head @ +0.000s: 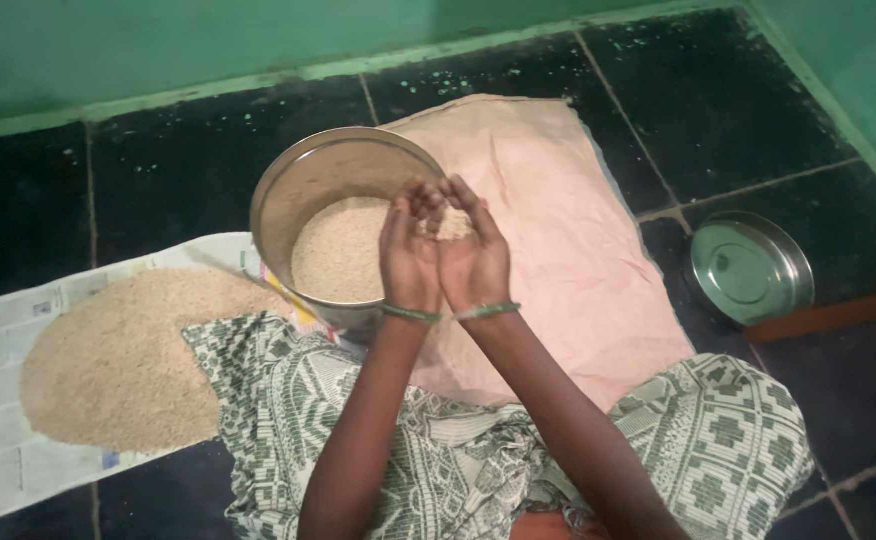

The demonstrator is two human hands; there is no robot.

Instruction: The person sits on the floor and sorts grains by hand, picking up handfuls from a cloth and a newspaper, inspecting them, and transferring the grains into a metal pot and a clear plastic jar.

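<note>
Both hands, left hand (410, 255) and right hand (473, 255), are pressed side by side and cupped over the steel bowl (298, 185), probably holding some grain (343, 250); palms face away. Bowl sits partly on the newspaper (8, 330) beside a loose grain heap (118, 360), pink cloth (568, 220) behind, steel lid (751, 268) on the floor (158, 170) near the right wall.

I was sitting on the floor of a plain home. The dark tiled floor (188, 170) was flecked with green paint from the green walls (158, 45) around me. A sheet of newspaper (3, 330) carried a heap of grain (118, 360), a steel pot (303, 180) held more, and a pink cloth (568, 230) and a steel lid (750, 268) lay nearby.
</note>
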